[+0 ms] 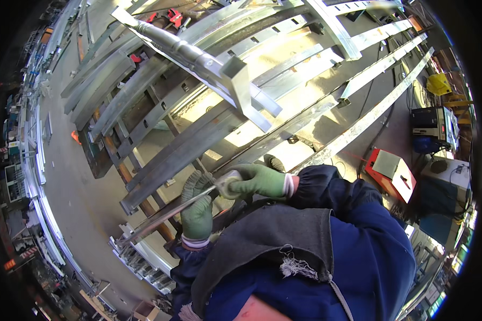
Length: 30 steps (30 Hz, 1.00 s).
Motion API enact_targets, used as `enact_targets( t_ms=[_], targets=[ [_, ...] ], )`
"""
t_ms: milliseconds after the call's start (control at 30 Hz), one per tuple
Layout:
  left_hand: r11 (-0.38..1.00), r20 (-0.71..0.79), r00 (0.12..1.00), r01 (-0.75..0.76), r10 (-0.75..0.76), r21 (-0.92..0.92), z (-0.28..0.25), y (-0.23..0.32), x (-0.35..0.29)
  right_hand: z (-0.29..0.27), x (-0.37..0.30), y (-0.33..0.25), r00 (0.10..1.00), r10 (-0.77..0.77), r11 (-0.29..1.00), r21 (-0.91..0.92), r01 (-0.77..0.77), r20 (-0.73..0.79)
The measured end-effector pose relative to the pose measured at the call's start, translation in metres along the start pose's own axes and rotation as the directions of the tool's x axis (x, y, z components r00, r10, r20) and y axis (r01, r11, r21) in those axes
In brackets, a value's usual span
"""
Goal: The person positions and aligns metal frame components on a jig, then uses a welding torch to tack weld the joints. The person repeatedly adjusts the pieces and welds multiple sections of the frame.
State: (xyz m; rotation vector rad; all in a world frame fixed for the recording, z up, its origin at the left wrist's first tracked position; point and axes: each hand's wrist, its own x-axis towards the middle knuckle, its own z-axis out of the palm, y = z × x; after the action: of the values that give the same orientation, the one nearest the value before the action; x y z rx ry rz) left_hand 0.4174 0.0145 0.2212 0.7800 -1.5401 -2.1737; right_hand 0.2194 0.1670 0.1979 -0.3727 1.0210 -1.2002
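Both my hands wear green gloves with pale cuffs and meet in front of my body. My right hand is closed round the rounded, pale case of what looks like a tape measure. From the case a long thin metallic blade runs down to the left. My left hand grips this blade close to the case, with its fingers above and its thumb below. Just beyond the hands lie grey steel channel beams. A welded steel piece with a round tube and a square end rests across them.
Several parallel beams lie on cross supports ahead of me. Red clamps sit at the far side. On the right stand a red box-shaped unit, machines and cables on the floor. Metal lengths are stacked along the left.
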Motion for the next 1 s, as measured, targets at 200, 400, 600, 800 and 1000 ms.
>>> enact_targets(
  t_ms=[200,400,600,800,1000],
  targets=[
    [0.970,0.288,0.942,0.213,-0.173,-0.114,0.033,-0.004,-0.013,-0.097,-0.076,0.009,0.976,-0.159,0.985,0.048,0.168,-0.150],
    [0.940,0.175,0.932,0.334,-0.317,-0.075,0.058,-0.021,-0.025,-0.206,-0.160,-0.035,0.893,-0.312,0.947,-0.176,0.267,-0.323],
    [0.938,0.115,0.936,0.342,-0.333,-0.060,0.064,-0.028,-0.027,-0.277,-0.170,-0.084,0.880,-0.270,0.919,-0.379,0.113,-0.391],
    [0.908,0.022,0.909,0.415,-0.417,0.048,0.074,-0.034,-0.015,-0.368,-0.077,-0.094,0.730,-0.522,0.621,-0.783,-0.029,-0.441],
    [0.897,0.006,0.904,0.422,-0.427,0.132,0.076,-0.042,-0.013,-0.421,-0.023,-0.100,0.723,-0.482,0.475,-0.841,-0.261,-0.496]
  ],
)
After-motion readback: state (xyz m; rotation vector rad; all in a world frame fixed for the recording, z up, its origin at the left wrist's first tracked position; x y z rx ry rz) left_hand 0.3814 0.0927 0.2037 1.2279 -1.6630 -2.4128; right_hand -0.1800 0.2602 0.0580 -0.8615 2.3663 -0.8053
